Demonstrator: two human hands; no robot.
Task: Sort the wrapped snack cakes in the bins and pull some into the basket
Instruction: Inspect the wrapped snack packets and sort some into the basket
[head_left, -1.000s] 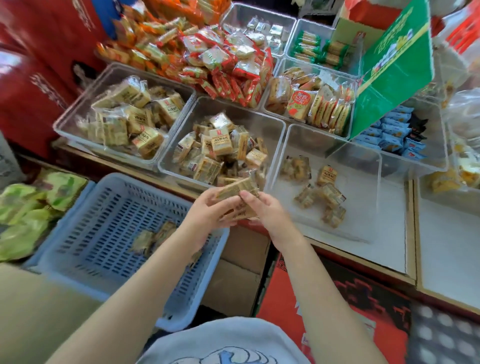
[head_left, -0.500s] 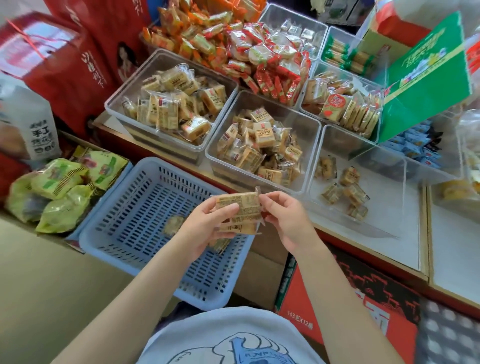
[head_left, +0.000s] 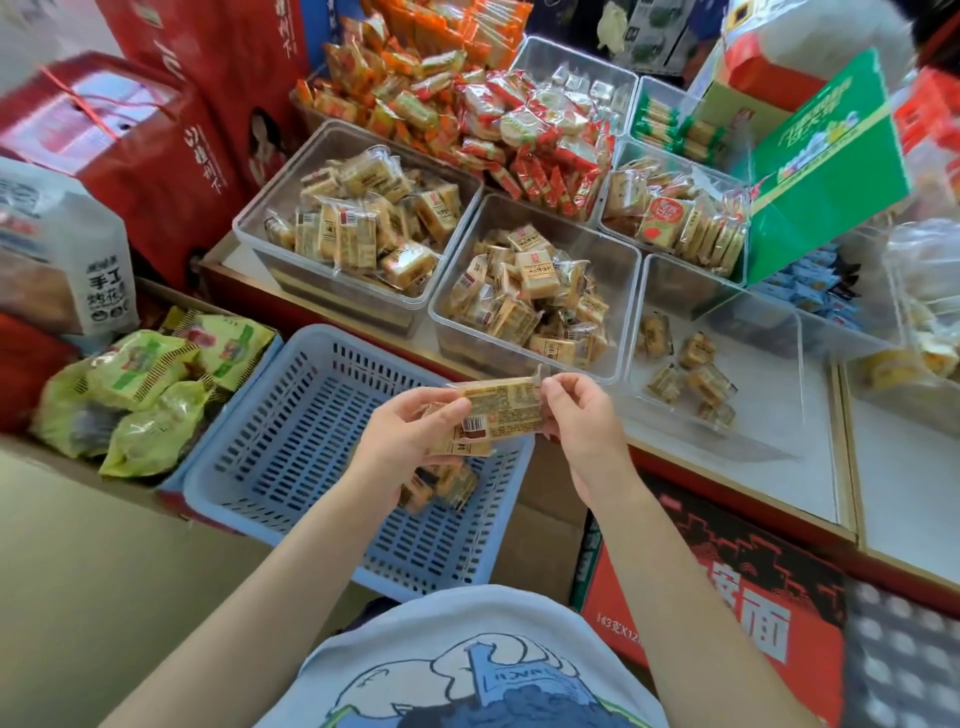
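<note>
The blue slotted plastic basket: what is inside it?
Inside the blue slotted plastic basket, a few wrapped snack cakes lie near its right side. The left hand and its held packets cover part of them, so no count.

We see our left hand (head_left: 400, 441) and right hand (head_left: 584, 421) each pinch an end of a small stack of wrapped snack cakes (head_left: 498, 410) above the blue basket (head_left: 291, 457), where a few cakes (head_left: 441, 486) lie, just beside clear bins (head_left: 535, 291) of cakes.
</note>
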